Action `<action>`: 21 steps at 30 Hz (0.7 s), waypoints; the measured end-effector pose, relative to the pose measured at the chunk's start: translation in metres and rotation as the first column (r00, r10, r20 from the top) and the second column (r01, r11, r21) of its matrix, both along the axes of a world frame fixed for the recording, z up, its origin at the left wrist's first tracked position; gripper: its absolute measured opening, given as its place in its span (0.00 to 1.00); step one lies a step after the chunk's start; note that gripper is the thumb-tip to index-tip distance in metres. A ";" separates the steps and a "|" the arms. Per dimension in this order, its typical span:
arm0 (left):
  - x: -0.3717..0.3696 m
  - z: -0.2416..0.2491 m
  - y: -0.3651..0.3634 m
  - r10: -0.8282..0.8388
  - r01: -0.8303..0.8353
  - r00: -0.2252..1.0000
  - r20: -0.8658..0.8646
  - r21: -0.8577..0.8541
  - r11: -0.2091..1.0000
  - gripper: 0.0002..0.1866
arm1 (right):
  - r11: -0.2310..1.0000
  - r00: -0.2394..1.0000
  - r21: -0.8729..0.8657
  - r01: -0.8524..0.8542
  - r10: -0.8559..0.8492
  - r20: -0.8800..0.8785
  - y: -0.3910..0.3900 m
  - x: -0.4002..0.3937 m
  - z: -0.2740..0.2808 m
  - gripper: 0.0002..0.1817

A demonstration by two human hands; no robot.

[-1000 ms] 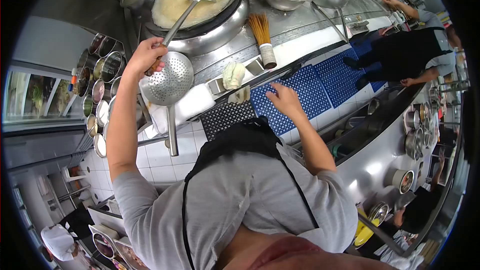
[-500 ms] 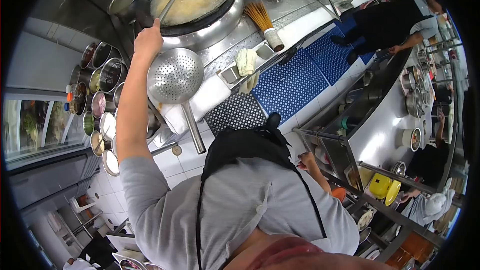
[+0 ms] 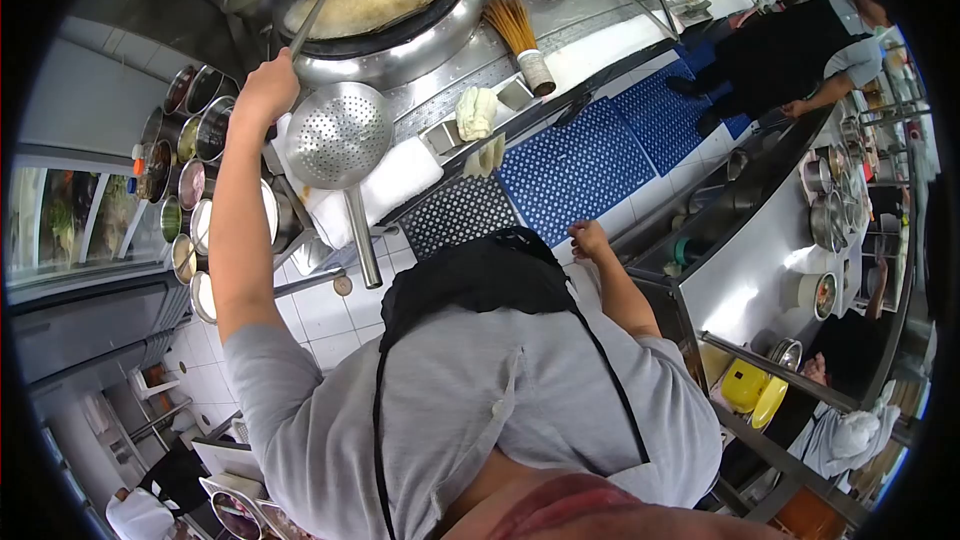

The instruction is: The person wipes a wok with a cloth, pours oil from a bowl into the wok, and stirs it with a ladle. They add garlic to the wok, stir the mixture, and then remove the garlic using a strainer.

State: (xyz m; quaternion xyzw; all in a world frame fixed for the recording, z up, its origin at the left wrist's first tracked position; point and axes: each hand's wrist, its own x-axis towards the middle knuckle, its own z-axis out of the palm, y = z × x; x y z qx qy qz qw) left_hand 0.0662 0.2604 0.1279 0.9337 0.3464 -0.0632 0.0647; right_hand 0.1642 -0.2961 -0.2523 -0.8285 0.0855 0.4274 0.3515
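Hands: left (image 3: 265, 90) grips steel ladle (image 3: 318, 2); right (image 3: 588, 238) hangs empty.

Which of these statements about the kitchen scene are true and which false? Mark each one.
1. The left hand grips the ladle handle. True.
2. The ladle's bowl sits in the wok of pale yellow food. True.
3. The right hand holds the perforated skimmer. False: it holds nothing visible, and the skimmer lies on a white cloth.
4. The floor mat is red. False: it is blue.
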 end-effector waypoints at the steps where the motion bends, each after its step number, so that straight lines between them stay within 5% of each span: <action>1: 0.000 0.009 -0.009 0.037 -0.038 0.999 -0.017 -0.048 0.998 0.21 | 1.000 1.000 0.013 -0.016 0.016 0.010 0.006 0.009 0.004 0.18; 5: -0.014 0.013 -0.004 -0.121 0.125 0.992 -0.041 0.116 0.985 0.23 | 0.994 0.994 -0.003 -0.114 0.114 0.004 0.005 0.028 -0.015 0.18; 14: -0.034 0.061 -0.024 -0.118 0.123 0.992 0.042 -0.173 0.977 0.31 | 0.976 0.986 -0.137 -0.168 0.167 -0.017 -0.051 0.036 -0.024 0.12; 21: -0.006 0.046 -0.032 -0.112 0.123 0.991 0.071 -0.181 0.976 0.30 | 0.990 0.998 -0.131 -0.054 0.050 -0.035 -0.057 0.043 -0.018 0.14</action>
